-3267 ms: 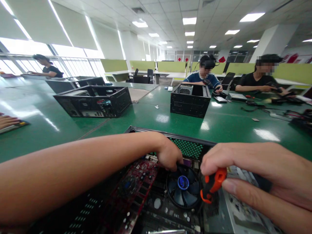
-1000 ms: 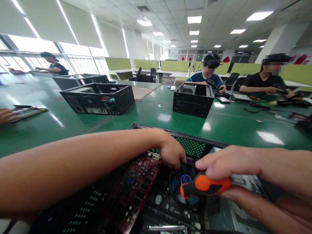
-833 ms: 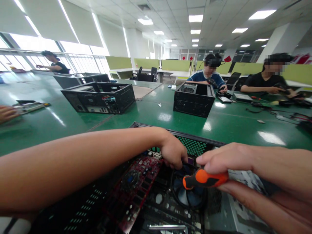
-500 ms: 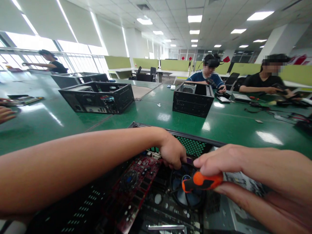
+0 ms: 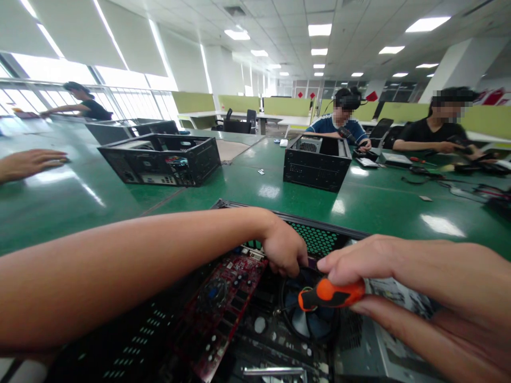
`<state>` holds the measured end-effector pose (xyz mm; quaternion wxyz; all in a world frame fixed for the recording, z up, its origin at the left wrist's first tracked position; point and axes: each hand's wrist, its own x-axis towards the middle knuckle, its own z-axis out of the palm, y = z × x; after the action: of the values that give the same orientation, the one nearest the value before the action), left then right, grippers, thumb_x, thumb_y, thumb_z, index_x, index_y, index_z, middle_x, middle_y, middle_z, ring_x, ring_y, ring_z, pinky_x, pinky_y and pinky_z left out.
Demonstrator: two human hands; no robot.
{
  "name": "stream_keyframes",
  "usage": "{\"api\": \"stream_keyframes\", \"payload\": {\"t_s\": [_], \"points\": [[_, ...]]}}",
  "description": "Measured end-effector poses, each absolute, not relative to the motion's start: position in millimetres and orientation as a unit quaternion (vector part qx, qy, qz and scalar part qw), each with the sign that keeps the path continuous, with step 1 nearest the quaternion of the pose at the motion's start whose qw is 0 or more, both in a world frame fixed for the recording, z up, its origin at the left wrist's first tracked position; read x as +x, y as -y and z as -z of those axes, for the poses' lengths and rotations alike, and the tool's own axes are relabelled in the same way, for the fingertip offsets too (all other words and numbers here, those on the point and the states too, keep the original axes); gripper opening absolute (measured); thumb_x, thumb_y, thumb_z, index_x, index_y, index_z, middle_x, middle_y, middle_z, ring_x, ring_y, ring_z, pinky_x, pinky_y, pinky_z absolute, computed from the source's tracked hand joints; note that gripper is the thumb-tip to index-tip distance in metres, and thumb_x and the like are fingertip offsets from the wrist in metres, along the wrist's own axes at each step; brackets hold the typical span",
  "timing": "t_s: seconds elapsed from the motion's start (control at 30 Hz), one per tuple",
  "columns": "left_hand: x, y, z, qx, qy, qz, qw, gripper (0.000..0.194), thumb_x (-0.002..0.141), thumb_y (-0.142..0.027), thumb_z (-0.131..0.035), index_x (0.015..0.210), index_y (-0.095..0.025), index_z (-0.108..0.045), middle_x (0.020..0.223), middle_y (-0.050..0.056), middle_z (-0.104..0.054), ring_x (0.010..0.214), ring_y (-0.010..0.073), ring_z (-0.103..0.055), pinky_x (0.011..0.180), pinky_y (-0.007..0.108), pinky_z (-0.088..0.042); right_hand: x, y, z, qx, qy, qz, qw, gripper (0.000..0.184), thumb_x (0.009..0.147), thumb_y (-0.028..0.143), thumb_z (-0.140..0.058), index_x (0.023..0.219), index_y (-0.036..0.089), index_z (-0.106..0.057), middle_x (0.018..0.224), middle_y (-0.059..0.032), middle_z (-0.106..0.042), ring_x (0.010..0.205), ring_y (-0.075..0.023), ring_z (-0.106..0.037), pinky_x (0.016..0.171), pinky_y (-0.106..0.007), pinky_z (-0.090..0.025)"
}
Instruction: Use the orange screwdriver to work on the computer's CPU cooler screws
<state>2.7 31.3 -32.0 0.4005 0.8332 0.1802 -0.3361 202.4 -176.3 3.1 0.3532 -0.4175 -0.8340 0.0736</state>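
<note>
Screwdriver (image 5: pixel 333 294): orange and black, its handle slanted over the fan (image 5: pixel 315 324), directly in the right-hand grip; from where I stand, the shaft is hard to make out.
Right hand (image 5: pixel 383 266): closed on the handle, fingers above, thumb below.
Handle feel: likely light and stiff, with the dark patches probably less slippery than smooth plastic; the thick rear part, where the fingers and thumb already sit, looks the best hold.
Left hand (image 5: pixel 284 250): bent down at the fan's far edge, just beside the right-hand grip, fingers curled; I cannot tell whether they pinch anything.
Fan build: round, dark, below the right-hand grip and partly hidden by the handle; probably light, with a fairly stiff outer ring but thin blades that could crack, so the ring seems the place to hold, rather than blades or hub.
Red board (image 5: pixel 227 303): below and to the left of both grips, tilted within the case (image 5: pixel 343 230); likely rigid yet fragile, best taken by its edges.
Metal box (image 5: pixel 383 351): under the right-hand grip; judging by its casing, the heavier, harder piece.
Table (image 5: pixel 247 197): green, beyond both grips.
</note>
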Motion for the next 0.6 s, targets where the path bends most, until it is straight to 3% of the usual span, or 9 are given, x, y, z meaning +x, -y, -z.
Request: {"api": "stream_keyframes", "payload": {"t_s": [0.33, 0.6], "points": [[3.6, -22.7, 21.9, 0.82, -0.2, 0.355, 0.402, 0.013, 0.078, -0.022, -0.073, 0.074, -0.029, -0.063, 0.068, -0.004, -0.061, 0.076, 0.0237, -0.06, 0.074, 0.037, -0.05, 205.4, 176.7, 2.8, -0.423, 0.832, -0.071, 0.352, 0.024, 0.105, 0.049, -0.094, 0.126, 0.04, -0.1, 0.104, -0.006, -0.096, 0.104, -0.0373, -0.097, 0.087, -0.04, -0.083], [3.5, -24.0, 21.1, 0.802, -0.203, 0.351, 0.438, 0.017, 0.074, -0.024, -0.075, 0.09, -0.027, -0.076, 0.069, -0.005, -0.065, 0.069, 0.0211, -0.06, 0.065, 0.034, -0.051, 207.7, 175.1, 7.8, -0.424, 0.833, -0.067, 0.347, 0.023, 0.106, 0.049, -0.094, 0.126, 0.04, -0.1, 0.103, -0.0056, -0.096, 0.103, -0.0369, -0.097, 0.086, -0.04, -0.082]]}}
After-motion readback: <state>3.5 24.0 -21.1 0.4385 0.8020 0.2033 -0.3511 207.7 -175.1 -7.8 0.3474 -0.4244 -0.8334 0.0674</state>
